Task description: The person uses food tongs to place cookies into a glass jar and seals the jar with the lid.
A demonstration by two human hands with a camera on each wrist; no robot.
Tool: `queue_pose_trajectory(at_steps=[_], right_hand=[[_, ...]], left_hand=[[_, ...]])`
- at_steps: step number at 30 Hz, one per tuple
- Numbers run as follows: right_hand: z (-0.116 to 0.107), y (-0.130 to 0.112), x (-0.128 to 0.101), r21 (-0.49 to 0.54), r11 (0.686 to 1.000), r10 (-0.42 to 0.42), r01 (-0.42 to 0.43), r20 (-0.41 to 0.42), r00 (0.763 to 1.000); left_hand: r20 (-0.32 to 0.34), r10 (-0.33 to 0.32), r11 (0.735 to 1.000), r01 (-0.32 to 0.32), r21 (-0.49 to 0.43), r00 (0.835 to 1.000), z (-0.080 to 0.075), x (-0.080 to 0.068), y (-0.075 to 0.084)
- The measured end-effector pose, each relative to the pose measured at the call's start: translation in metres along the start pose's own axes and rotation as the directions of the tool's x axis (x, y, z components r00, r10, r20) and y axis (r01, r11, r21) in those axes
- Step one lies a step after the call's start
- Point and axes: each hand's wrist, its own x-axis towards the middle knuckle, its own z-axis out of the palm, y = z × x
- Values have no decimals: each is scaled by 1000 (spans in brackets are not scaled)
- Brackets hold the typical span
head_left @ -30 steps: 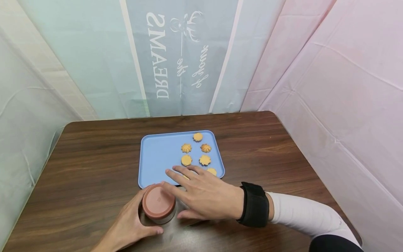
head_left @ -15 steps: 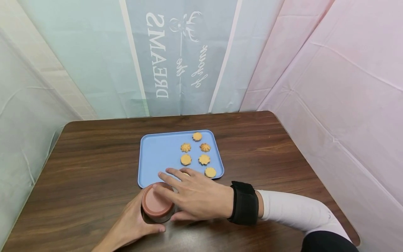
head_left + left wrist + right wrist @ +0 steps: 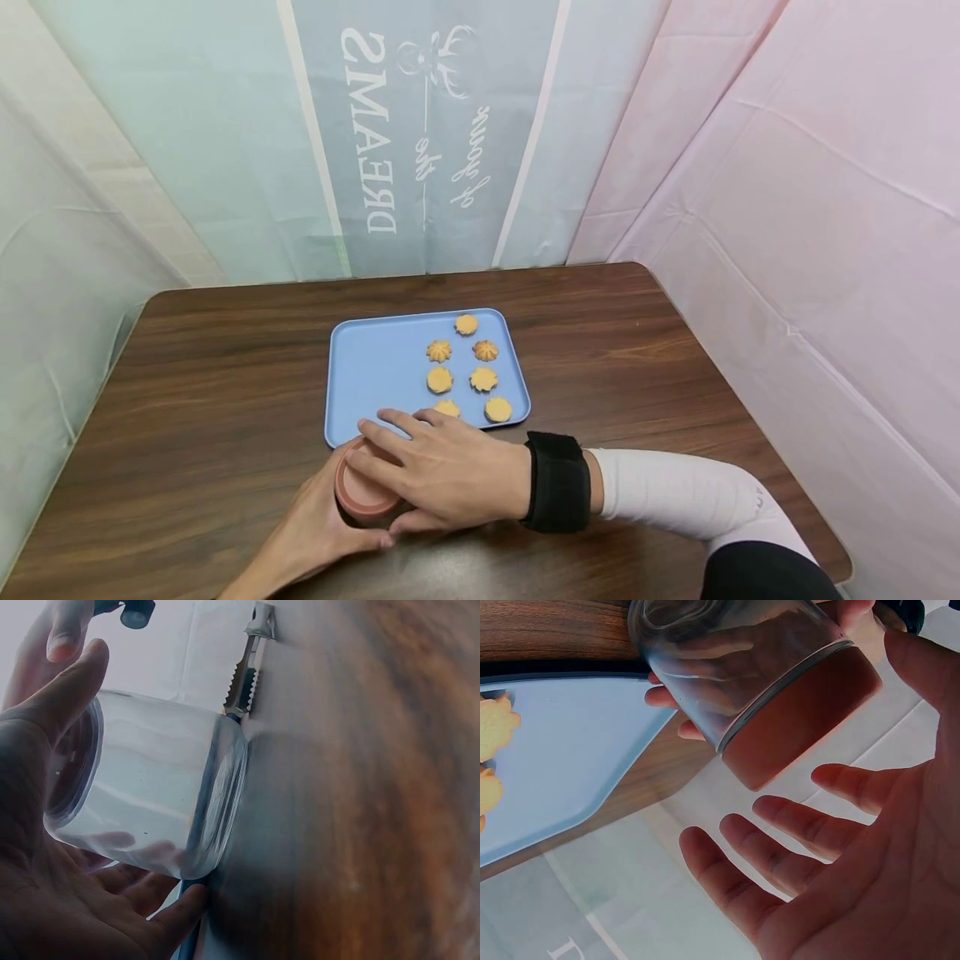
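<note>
A: Your left hand (image 3: 315, 533) is wrapped round the glass jar (image 3: 367, 500), fingers and thumb curled on its clear wall, and the jar stands on the table (image 3: 210, 400) near the front edge, just in front of the front-left corner of the blue tray (image 3: 375, 375).

B: And your right hand (image 3: 435, 475) is over the top. Its fingers (image 3: 795, 855) are spread and mostly straight above the reddish-brown lid (image 3: 802, 712). From the wrist view there's daylight between palm and lid, so I'd call that hand open, holding nothing yet.

A: Agreed, though from the head view the fingertips look laid across the lid, and I can't say for sure whether they touch it.

B: So by my reading you're at the lid step: jar steadied, top hand settling. The next move calls for closing those fingers round the lid's rim while your left keeps the glass from turning.

A: What's nearby? Six flower-shaped cookies (image 3: 483, 379) lie on the right half of the tray, two rows running toward the far edge. The nearest one (image 3: 447, 408) lies just beyond your right knuckles.

B: That's your only crowding: the tray's front rim lies just behind the jar. The black wrist strap (image 3: 557, 483) and white sleeve (image 3: 675, 500) are out of the way, and behind the table hang printed curtains (image 3: 420, 133).
</note>
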Motion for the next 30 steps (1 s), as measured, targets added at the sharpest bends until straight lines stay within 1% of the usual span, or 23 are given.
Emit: queue_pose_trajectory(at_steps=[4, 5, 7, 11, 14, 17, 22, 26, 30], right_hand=[[1, 1, 3, -12, 1000, -7, 7, -17, 1000], [1, 1, 3, -14, 1000, -9, 9, -21, 1000], [2, 1, 5, -16, 1000, -11, 11, -22, 1000], [2, 0, 6, -8, 1000, -18, 18, -14, 1000], [3, -1, 7, -6, 1000, -23, 23, -2, 1000], [3, -1, 9, -10, 1000, -29, 29, 1, 1000], [3, -2, 12, -14, 999, -40, 40, 0, 999], [3, -3, 15, -13, 999, -44, 44, 7, 999], [3, -4, 17, 0, 999, -51, 51, 14, 999]], left_hand=[[2, -40, 999, 40, -19, 999, 1, 2, 0], [2, -42, 999, 42, -22, 999, 1, 3, 0], [-1, -40, 999, 40, -23, 999, 1, 4, 0], [-10, -16, 1000, 16, -21, 1000, 2, 4, 0], [-11, -18, 999, 18, -27, 1000, 3, 4, 1], [-1, -45, 998, 45, -50, 999, 3, 3, 0], [29, -109, 991, 111, -70, 994, 3, 4, 1], [32, -104, 993, 106, -47, 994, 2, 4, 1], [29, -84, 996, 85, -28, 996, 2, 4, 1]])
